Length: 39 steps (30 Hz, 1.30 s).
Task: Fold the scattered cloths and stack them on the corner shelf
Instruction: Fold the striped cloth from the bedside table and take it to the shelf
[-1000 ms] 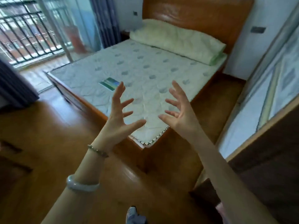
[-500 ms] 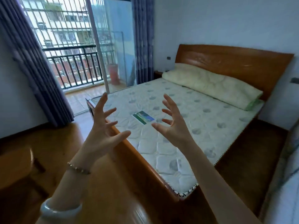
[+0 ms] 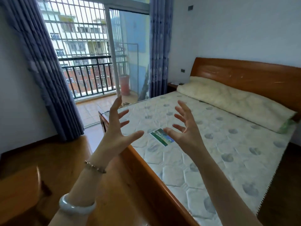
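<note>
Head view: where the cloths and the corner shelf are cannot be told from this angle. Left hand (image 3: pixel 117 136) and right hand (image 3: pixel 184 129) are both raised in mid-air and apart from each other. Palms face each other, fingers spread and slightly bent; both released, grasping nothing. Left wrist carries a bead bracelet (image 3: pixel 95 167); a pale bangle (image 3: pixel 76 207) sits further down the forearm.

Behind the hands, a quilted mattress (image 3: pixel 211 152) with grey-blue spots lies on a wooden bed frame (image 3: pixel 154 176). A small green-and-blue label (image 3: pixel 160 136) lies on the mattress, partly hidden by the right hand. Long pale-green pillow (image 3: pixel 236 101) rests along the headboard (image 3: pixel 244 75). Nightstand (image 3: pixel 172 86) stands at the bed's far corner. Blue-grey curtains (image 3: pixel 48 70) flank a sliding glass door (image 3: pixel 128 54), with a balcony railing (image 3: pixel 88 79) beyond. Wooden stool (image 3: pixel 19 193) stands at lower left on the wood floor (image 3: pixel 65 152).
</note>
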### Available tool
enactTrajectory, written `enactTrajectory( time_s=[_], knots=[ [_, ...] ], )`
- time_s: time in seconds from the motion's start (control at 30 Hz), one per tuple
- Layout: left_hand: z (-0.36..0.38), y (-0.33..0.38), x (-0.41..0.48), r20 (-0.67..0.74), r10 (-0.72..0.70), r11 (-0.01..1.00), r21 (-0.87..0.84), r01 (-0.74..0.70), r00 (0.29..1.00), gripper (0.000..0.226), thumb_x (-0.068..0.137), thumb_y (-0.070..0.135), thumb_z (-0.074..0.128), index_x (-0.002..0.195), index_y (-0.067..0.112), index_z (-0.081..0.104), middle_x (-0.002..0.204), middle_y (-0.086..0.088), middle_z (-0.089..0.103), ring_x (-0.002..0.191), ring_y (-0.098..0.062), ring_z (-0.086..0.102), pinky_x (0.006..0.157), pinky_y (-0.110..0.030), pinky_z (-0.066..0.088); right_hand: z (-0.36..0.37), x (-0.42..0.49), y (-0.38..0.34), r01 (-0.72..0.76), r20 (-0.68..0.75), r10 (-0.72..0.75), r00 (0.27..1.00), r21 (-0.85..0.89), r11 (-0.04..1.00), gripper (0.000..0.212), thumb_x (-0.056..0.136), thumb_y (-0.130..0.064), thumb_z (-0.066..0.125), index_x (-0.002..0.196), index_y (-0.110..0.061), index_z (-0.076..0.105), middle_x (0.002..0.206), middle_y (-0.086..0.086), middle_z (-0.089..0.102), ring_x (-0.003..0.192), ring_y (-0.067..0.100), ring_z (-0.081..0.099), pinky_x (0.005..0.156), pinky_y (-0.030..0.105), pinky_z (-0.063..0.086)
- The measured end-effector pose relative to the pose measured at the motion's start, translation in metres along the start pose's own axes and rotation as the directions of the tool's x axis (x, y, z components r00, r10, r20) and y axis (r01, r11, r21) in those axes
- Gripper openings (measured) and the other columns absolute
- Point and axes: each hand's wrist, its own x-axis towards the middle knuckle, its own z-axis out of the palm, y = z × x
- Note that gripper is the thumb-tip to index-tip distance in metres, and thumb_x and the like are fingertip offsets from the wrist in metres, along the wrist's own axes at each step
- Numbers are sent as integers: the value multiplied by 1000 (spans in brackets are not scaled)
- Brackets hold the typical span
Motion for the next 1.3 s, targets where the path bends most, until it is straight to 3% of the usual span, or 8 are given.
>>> enactTrajectory(
  time_s=[0.17,0.3,0.5,0.63,0.73,0.87,1.0,1.3],
  knots=[
    [-16,-79,56,-39,-66,998,-8,66,997,112,64,34,79,146,46,3,141,36,13,122,21,32,87,-1,38,43,82,30,9,25,-10,1000,27,1000,92,77,-10,77,147,-33,22,150,0,34,129,12,40,92,14,41],
    [-37,-128,117,-56,-75,997,20,76,996,109,65,33,80,141,54,3,143,37,12,124,20,30,90,-1,36,84,164,58,28,65,-34,997,94,995,90,78,-13,77,145,-36,23,151,-2,34,129,11,41,104,29,42],
    [-97,-189,201,-161,-112,984,117,131,981,115,67,35,81,148,42,-1,153,25,8,128,17,28,95,-4,36,163,298,84,91,168,-117,979,154,984,92,76,-15,79,146,-37,24,142,-13,37,126,6,40,102,25,35],
    [-147,-228,241,-249,-127,967,186,176,960,115,67,35,80,147,44,-2,153,24,6,127,19,26,98,-8,32,225,363,95,109,251,-169,953,237,965,93,74,-14,79,145,-37,24,142,-13,37,121,2,42,94,11,34],
    [-184,-267,267,-295,-120,959,214,188,948,108,65,40,78,137,57,-1,156,19,5,134,3,30,101,-15,34,279,408,110,110,289,-182,940,248,963,94,74,-11,80,147,-34,25,146,-8,38,124,7,43,93,8,34],
    [-236,-330,294,-337,-98,955,232,183,937,106,67,39,80,133,65,1,156,19,7,137,-5,30,109,-32,37,355,458,130,94,315,-187,930,289,953,93,75,-11,79,146,-37,25,146,-9,38,126,8,42,100,21,36],
    [-296,-400,336,-359,-98,959,214,184,928,106,66,34,77,136,61,2,156,16,7,138,-5,30,109,-34,37,440,517,144,70,317,-163,934,286,956,95,75,-12,80,148,-35,23,148,-6,37,128,10,41,108,36,37],
    [-403,-539,432,-326,-175,954,177,242,929,107,68,33,77,143,51,2,157,16,6,138,-3,29,107,-27,37,590,636,169,0,310,-95,946,292,956,90,77,-11,78,139,-45,22,149,-3,37,132,12,40,106,32,34]
  ],
)
